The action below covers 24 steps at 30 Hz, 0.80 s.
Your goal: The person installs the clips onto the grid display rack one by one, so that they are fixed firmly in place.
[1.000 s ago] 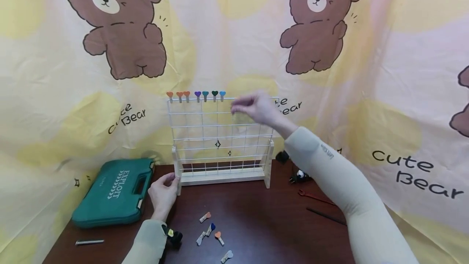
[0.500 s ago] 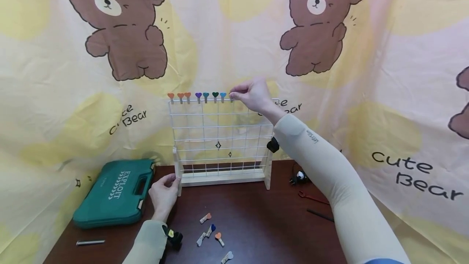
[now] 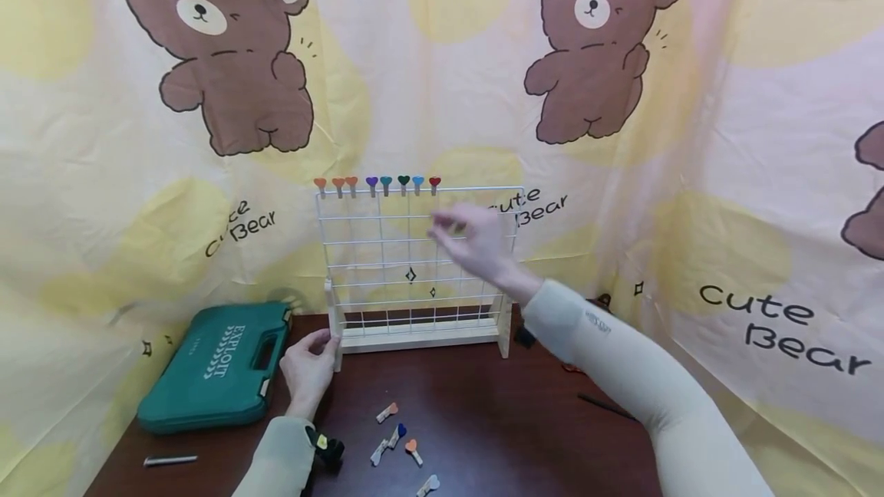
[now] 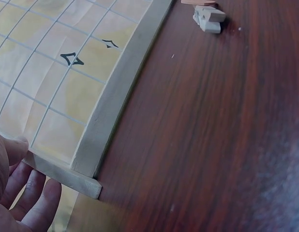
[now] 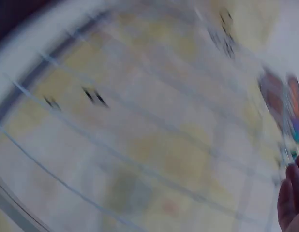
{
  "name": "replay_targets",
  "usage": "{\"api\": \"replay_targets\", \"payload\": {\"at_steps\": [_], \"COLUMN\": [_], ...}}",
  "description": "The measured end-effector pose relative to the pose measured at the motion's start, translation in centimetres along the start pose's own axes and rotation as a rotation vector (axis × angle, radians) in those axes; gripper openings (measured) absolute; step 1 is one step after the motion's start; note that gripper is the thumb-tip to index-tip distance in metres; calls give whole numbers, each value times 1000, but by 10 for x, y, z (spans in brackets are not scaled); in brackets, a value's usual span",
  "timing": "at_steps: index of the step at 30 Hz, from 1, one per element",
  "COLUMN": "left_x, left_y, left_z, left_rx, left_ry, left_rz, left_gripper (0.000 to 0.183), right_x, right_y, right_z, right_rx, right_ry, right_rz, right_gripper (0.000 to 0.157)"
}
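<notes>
A white wire grid rack on a wooden stand (image 3: 421,338) stands upright on the table. Along its top wire is a row of heart clothespins in orange, purple, teal, green and light blue, ending in a red heart clothespin (image 3: 434,184). My left hand (image 3: 307,370) holds the stand's left side; in the left wrist view its thumb and fingers lie on either side of the wooden side piece (image 4: 62,176). My right hand (image 3: 479,244), blurred, is in front of the grid below the red clothespin, fingers loosely bent, nothing visible in them. The right wrist view shows only its fingers (image 5: 292,203).
Several loose heart clothespins, among them an orange one (image 3: 413,451) and a blue one (image 3: 397,434), lie on the table in front. A green tool case (image 3: 207,374) and a metal rod (image 3: 170,461) lie left. A dark rod (image 3: 606,405) lies right, by my forearm.
My right hand has risen to the top wire, left the red clothespin clipped there, then let go and dropped lower. My left hand has stayed on the stand.
</notes>
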<state>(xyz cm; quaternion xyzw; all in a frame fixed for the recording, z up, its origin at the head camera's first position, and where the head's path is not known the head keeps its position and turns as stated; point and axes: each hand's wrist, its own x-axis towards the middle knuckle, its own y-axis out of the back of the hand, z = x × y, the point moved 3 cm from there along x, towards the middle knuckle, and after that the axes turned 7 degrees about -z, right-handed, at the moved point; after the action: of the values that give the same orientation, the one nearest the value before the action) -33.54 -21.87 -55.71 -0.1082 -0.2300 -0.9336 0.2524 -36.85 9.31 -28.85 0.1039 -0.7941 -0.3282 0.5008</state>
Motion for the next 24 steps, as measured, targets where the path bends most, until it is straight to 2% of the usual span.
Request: {"api": "replay_targets", "payload": {"at_steps": [2, 4, 9, 12, 15, 17, 20, 24], "left_x": [0, 1, 1, 1, 1, 0, 0, 0], "left_y": [1, 1, 0, -1, -2, -1, 0, -2], "left_z": [0, 0, -1, -1, -1, 0, 0, 1], "left_rx": [16, 27, 40, 36, 30, 25, 25, 32], "left_ry": [-8, -18, -16, -8, 7, 10, 12, 10], "left_rz": [9, 18, 18, 7, -7, -9, -8, -2], "left_gripper": [21, 22, 20, 20, 22, 23, 23, 22], "right_x": [-26, -54, -131, -170, -197, -208, -215, -218], "right_y": [-23, -49, -110, -136, -153, -160, -166, -167], "right_z": [-4, -7, -12, -17, -24, -29, -34, -35], "right_rx": [52, 104, 145, 127, 116, 118, 89, 33], "right_ry": [49, 36, -145, -227, -272, -289, -306, -279], "right_rz": [-90, -216, -590, -742, -807, -822, -833, -830], "right_gripper": [18, 17, 17, 20, 21, 18, 13, 10]}}
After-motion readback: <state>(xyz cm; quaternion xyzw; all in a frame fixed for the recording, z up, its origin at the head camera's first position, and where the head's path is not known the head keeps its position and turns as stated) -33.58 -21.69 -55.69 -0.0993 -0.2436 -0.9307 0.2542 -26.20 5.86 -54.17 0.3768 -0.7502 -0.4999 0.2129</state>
